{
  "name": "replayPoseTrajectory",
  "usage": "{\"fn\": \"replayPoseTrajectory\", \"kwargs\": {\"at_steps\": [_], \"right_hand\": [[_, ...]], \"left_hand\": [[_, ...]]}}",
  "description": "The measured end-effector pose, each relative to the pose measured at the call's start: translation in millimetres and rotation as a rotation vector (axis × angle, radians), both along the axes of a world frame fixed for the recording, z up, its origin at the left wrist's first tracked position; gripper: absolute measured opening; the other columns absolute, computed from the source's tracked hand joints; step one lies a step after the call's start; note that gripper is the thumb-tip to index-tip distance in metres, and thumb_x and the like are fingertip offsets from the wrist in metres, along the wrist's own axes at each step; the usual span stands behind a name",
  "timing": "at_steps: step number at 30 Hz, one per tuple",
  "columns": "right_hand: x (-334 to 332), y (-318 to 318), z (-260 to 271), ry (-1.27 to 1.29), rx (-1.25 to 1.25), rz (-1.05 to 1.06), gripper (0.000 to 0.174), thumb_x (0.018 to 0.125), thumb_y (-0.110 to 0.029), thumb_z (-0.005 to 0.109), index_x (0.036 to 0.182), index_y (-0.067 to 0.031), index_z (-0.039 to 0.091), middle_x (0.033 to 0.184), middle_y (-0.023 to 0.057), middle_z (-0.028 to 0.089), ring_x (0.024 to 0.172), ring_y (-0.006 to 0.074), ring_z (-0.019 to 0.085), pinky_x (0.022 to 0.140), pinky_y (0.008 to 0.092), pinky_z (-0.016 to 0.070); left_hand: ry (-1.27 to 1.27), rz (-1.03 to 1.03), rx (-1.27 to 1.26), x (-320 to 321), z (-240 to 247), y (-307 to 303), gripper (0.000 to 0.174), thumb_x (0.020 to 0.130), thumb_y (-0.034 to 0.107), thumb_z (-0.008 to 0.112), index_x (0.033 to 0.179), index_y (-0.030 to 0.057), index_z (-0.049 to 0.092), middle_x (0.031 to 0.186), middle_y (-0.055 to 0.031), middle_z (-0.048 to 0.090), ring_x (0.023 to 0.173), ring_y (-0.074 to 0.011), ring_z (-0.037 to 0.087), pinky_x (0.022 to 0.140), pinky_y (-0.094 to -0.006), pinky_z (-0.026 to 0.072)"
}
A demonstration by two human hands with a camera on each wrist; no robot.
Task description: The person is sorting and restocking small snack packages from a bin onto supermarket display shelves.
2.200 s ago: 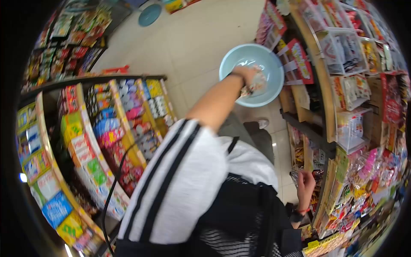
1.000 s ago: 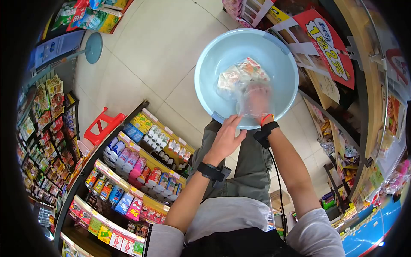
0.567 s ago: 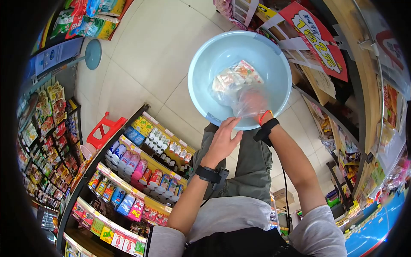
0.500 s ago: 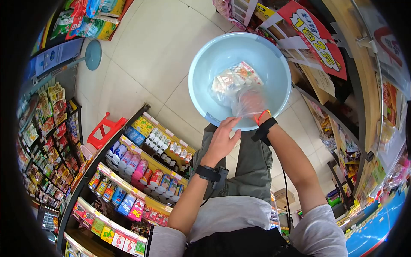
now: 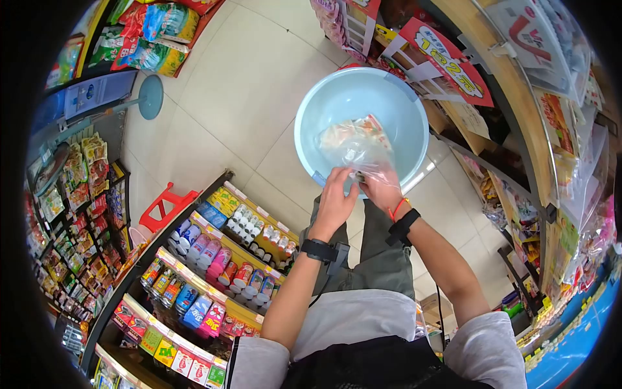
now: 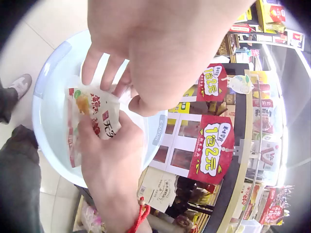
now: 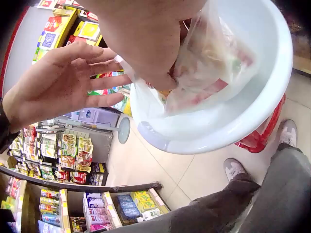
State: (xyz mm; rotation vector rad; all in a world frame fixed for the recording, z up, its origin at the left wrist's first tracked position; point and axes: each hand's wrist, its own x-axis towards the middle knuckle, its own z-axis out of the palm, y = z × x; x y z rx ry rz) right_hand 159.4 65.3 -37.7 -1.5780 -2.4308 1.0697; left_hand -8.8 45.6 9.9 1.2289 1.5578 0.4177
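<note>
A clear plastic bag point(image 5: 358, 154) with printed white-and-red packaging point(image 6: 99, 114) lies in a light blue basin point(image 5: 414, 123). My right hand point(image 5: 381, 188), wearing a red string bracelet, grips the bag at the near side; in the left wrist view its thumb and a finger lie on the packaging. My left hand point(image 5: 338, 202) is beside it at the basin's near rim, fingers extended and apart from the thumb. In the right wrist view the left fingertips touch a loose edge of the plastic. The right fingertips are partly hidden there.
Snack shelves with red price signs point(image 5: 447, 61) stand close on the right. A drinks shelf point(image 5: 223, 269) is at the left, with a red stool point(image 5: 167, 206) behind it. Tiled floor point(image 5: 240, 84) runs beyond the basin.
The right hand has drawn back toward the near rim and closer to the left hand. The bag's near end has come with it. The basin appears lower in the head view.
</note>
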Motion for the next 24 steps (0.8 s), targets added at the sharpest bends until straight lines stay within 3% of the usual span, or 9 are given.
{"fn": "replayPoseTrajectory", "kwargs": {"at_steps": [4,7,9,12,16,18,19,21,24], "right_hand": [[-10,1,29,0.044,-0.045,-0.185,0.024,0.082,-0.018,0.071,0.102,-0.0058,0.069,0.093,0.0160,0.070,0.091,0.0365,0.067,0.080,0.0459,0.0533],[-15,11,47,0.080,-0.136,-0.419,0.025,0.083,-0.020,0.071,0.102,-0.0033,0.068,0.088,0.0196,0.071,0.085,0.0385,0.069,0.075,0.0466,0.0546],[-21,25,72,0.086,-0.240,-0.659,0.026,0.084,-0.020,0.070,0.102,-0.0020,0.067,0.084,0.0221,0.070,0.081,0.0395,0.069,0.071,0.0465,0.0551],[-16,22,37,0.153,-0.205,-0.842,0.033,0.083,-0.023,0.073,0.107,-0.0009,0.068,0.083,0.0215,0.072,0.079,0.0363,0.072,0.071,0.0434,0.0556],[-14,14,10,0.557,-0.458,-1.131,0.036,0.086,-0.021,0.075,0.115,0.0008,0.068,0.093,0.0133,0.075,0.080,0.0244,0.073,0.071,0.0374,0.0560],[-17,7,0,0.843,-0.618,-1.342,0.037,0.088,-0.018,0.075,0.118,0.0021,0.067,0.100,0.0092,0.075,0.083,0.0190,0.071,0.073,0.0347,0.0559],[-15,6,2,0.878,-0.708,-1.323,0.036,0.089,-0.017,0.074,0.118,0.0021,0.067,0.102,0.0089,0.074,0.085,0.0185,0.071,0.074,0.0340,0.0559],[-11,1,8,0.950,-0.889,-1.280,0.034,0.091,-0.015,0.072,0.119,0.0022,0.066,0.107,0.0082,0.072,0.089,0.0175,0.070,0.075,0.0326,0.0559],[-10,0,12,0.921,-0.941,-1.141,0.037,0.090,-0.014,0.073,0.122,0.0030,0.064,0.108,0.0098,0.072,0.092,0.0184,0.070,0.079,0.0326,0.0559]], "left_hand": [[0.174,-0.073,0.189,-4,7,12,0.046,0.093,0.009,0.061,0.136,-0.0018,0.053,0.134,-0.0204,0.052,0.125,-0.0381,0.053,0.104,-0.0425,0.0459],[0.258,-0.064,0.169,-5,10,18,0.053,0.091,0.011,0.062,0.140,-0.0018,0.049,0.136,-0.0257,0.048,0.122,-0.0464,0.050,0.106,-0.0505,0.0420],[0.198,-0.047,0.122,-7,1,18,0.056,0.092,0.014,0.063,0.144,0.0020,0.046,0.136,-0.0266,0.048,0.123,-0.0432,0.051,0.106,-0.0490,0.0419],[-0.087,0.138,-0.100,-4,-40,4,0.056,0.093,0.017,0.066,0.145,0.0065,0.046,0.134,-0.0252,0.051,0.116,-0.0365,0.057,0.101,-0.0446,0.0467],[-0.294,0.362,-0.372,10,-26,14,0.055,0.095,0.010,0.066,0.145,0.0085,0.045,0.136,-0.0150,0.050,0.104,-0.0193,0.066,0.073,-0.0302,0.0578],[-0.190,0.334,-0.352,10,-42,6,0.057,0.092,0.003,0.067,0.144,0.0078,0.045,0.134,-0.0158,0.052,0.104,-0.0202,0.065,0.077,-0.0315,0.0582],[-0.138,0.322,-0.340,11,-45,4,0.059,0.090,0.000,0.067,0.144,0.0075,0.045,0.133,-0.0162,0.054,0.104,-0.0207,0.065,0.079,-0.0322,0.0583],[-0.291,0.378,-0.279,10,-47,-4,0.060,0.087,-0.005,0.068,0.142,0.0065,0.047,0.131,-0.0158,0.056,0.104,-0.0214,0.066,0.080,-0.0319,0.0583],[-0.330,0.336,-0.207,8,-47,-12,0.059,0.084,-0.011,0.066,0.138,0.0048,0.050,0.130,-0.0162,0.057,0.104,-0.0224,0.066,0.082,-0.0328,0.0584]]}}
